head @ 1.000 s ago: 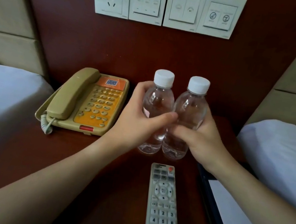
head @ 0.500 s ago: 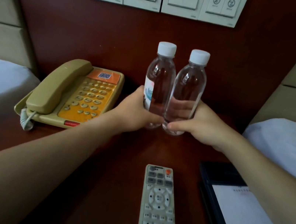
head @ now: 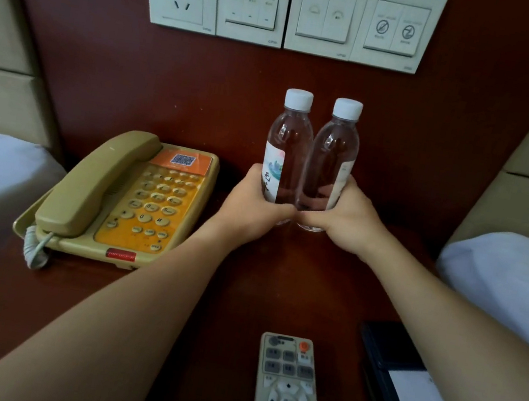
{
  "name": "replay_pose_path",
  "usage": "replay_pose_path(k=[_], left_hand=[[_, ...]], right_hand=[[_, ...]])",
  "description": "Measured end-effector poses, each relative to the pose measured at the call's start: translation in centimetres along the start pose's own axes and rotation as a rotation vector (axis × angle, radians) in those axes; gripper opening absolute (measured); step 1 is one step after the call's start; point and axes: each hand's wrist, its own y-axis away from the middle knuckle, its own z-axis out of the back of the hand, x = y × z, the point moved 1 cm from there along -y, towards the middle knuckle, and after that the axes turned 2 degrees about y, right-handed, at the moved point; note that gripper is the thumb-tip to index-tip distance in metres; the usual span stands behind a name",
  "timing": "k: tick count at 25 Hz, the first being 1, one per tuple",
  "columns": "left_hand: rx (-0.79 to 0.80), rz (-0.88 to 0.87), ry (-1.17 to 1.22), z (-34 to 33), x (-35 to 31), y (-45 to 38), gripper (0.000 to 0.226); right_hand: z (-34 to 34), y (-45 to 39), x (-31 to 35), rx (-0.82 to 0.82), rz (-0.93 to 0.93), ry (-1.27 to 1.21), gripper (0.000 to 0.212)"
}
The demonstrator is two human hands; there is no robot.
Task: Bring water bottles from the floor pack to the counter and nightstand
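Two clear water bottles with white caps stand upright, side by side and touching, at the back of the dark wooden nightstand [head: 240,300]. My left hand [head: 252,205] wraps the lower part of the left bottle [head: 288,148], whose label shows. My right hand [head: 346,220] wraps the lower part of the right bottle [head: 333,162]. The bottle bases are partly hidden by my fingers and look to rest on the wood.
A beige and orange telephone [head: 124,199] sits left of the bottles. A white remote control [head: 289,395] lies near the front. A black folder with white paper [head: 406,389] lies at the right. White beds flank the nightstand; a socket and switch panel [head: 290,6] is on the wall.
Both hands carried the bottles away from me toward the wall panel and slid down from their middles to their lower parts. The bottles now stand upright at the back.
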Motion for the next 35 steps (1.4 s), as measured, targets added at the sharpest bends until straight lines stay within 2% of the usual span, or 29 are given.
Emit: replay_pose_path(k=[2,3,7,16,24,31,35], left_hand=[[-0.018,0.01,0.049,0.1,0.2,0.4,0.058],[-0.035,0.008,0.057,0.2,0.3,0.4,0.058],[-0.095,-0.009,-0.011,0.3,0.2,0.8,0.061],[-0.042,0.021,-0.176,-0.1,-0.2,-0.1,0.057],[-0.06,0.026,-0.206,-0.3,0.1,-0.1,0.058],[-0.074,0.045,-0.226,-0.5,0.2,0.0,0.068],[-0.068,0.064,-0.229,-0.2,0.0,-0.4,0.084]], right_hand=[[-0.5,0.8,0.5,-0.122,0.006,0.049,0.083],[-0.5,1.0,0.7,-0.13,0.006,0.05,0.082],[0.1,1.1,0.3,-0.05,-0.01,0.052,0.073],[0.2,0.1,0.9,-0.105,-0.069,0.186,0.086],[-0.3,1.0,1.5,-0.19,-0.079,0.23,0.08],[-0.6,1.3,1.3,-0.19,-0.074,0.211,0.083],[-0.8,1.1,0.8,-0.112,-0.153,0.178,0.096]])
